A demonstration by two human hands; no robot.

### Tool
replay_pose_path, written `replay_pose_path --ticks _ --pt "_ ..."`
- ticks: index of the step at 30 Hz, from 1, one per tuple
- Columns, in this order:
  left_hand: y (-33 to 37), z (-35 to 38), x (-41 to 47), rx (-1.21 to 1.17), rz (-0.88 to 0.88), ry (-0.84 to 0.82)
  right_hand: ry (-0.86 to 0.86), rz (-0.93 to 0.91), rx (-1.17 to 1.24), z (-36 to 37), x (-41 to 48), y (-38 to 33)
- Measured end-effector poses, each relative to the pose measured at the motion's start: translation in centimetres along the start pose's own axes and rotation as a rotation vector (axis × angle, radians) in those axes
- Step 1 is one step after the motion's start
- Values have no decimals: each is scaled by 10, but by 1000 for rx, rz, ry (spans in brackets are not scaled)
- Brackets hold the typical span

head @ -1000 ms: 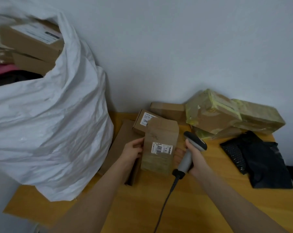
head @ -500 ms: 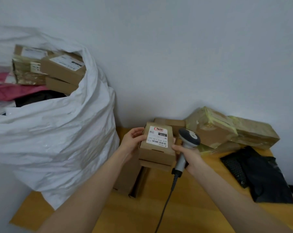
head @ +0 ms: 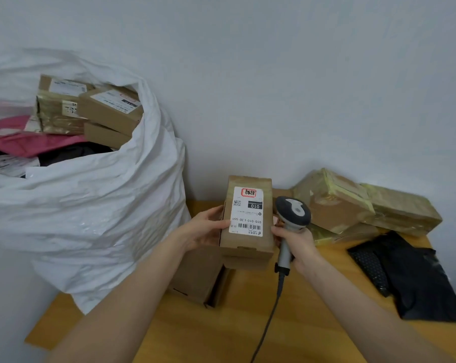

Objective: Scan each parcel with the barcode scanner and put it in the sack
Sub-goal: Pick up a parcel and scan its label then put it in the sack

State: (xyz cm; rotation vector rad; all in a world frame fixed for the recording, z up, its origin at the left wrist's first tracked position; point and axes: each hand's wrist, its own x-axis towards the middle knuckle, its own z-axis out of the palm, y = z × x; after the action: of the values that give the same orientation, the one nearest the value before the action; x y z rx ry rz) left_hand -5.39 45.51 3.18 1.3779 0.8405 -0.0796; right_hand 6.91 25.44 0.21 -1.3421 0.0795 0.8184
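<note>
Parcel point(head: 247, 213) now faces label-up; our left hand point(head: 206, 229) grips it, right hand point(head: 299, 244) grips the scanner point(head: 293, 212). We judge scanning comes next.

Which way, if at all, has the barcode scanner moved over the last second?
Yes. The barcode scanner in the right hand has risen: its head now sits level with the yellow-taped parcel, where before it hung lower.

A parcel-sorting corner: a white sack point(head: 96, 205) stuffed with labelled boxes (taped parcels point(head: 334, 200) heaped on a wooden table point(head: 313, 323))
</note>
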Motion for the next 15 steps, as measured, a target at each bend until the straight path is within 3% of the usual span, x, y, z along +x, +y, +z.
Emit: replay_pose_path --ticks 4,10,15 --pt "-11 7 6 -29 109 148 -16 -30 -32 -7 -24 2" --pt "-20 11 8 -84 188 260 -143 -78 -249 -5 -86 19" --pt "-26 14 7 -48 219 317 -133 -73 -316 -1 -113 25"
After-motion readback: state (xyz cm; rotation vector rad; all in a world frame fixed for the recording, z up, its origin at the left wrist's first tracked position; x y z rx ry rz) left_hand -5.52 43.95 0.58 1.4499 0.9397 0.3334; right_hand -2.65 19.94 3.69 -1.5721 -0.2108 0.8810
